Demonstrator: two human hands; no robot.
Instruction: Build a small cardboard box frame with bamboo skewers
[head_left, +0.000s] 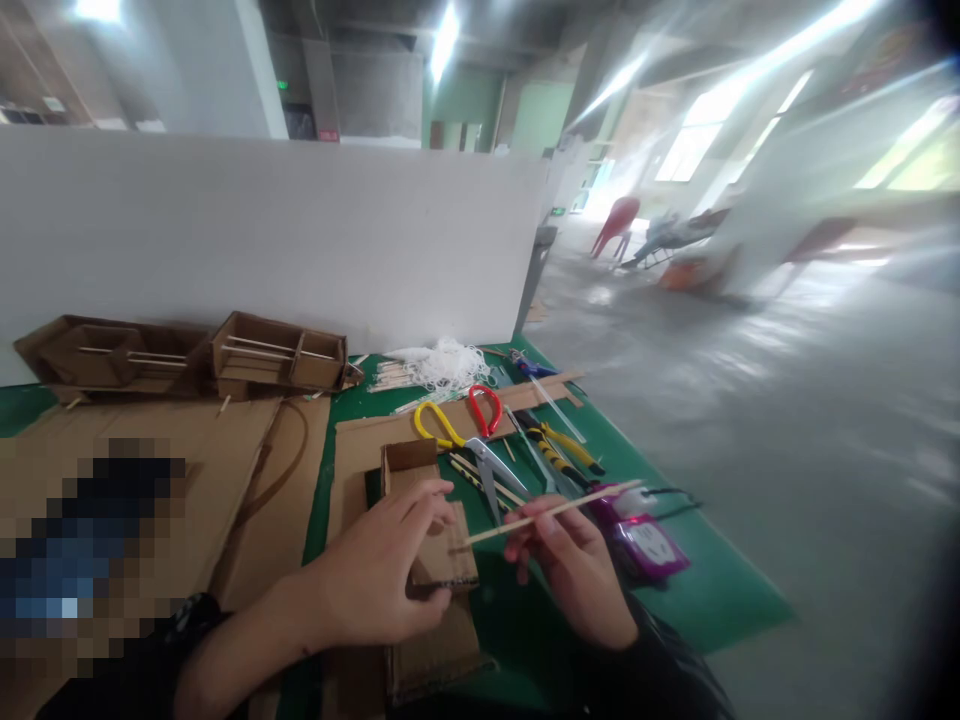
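Observation:
Under my left hand [379, 565] is a small brown cardboard box [450, 552]. The thumb lies at its near edge and the fingers curl over its far part, so the hand spans and grips it. My right hand [566, 555] pinches a thin wooden stick [585, 502] between thumb and fingers. The stick slants up to the right, and its left tip meets or nearly meets the box's top; I cannot tell whether it enters the cardboard. Just beyond the hands lie scissors [487, 465] with one yellow and one red handle loop.
Yellow-black pliers [559, 450], a purple-and-white device [649, 545] and white string [454, 365] lie on the green table [735, 600]. Assembled cardboard trays [281, 350] with sticks across them stand at the back left, before a white partition [262, 230]. Flat cardboard [217, 470] covers the left.

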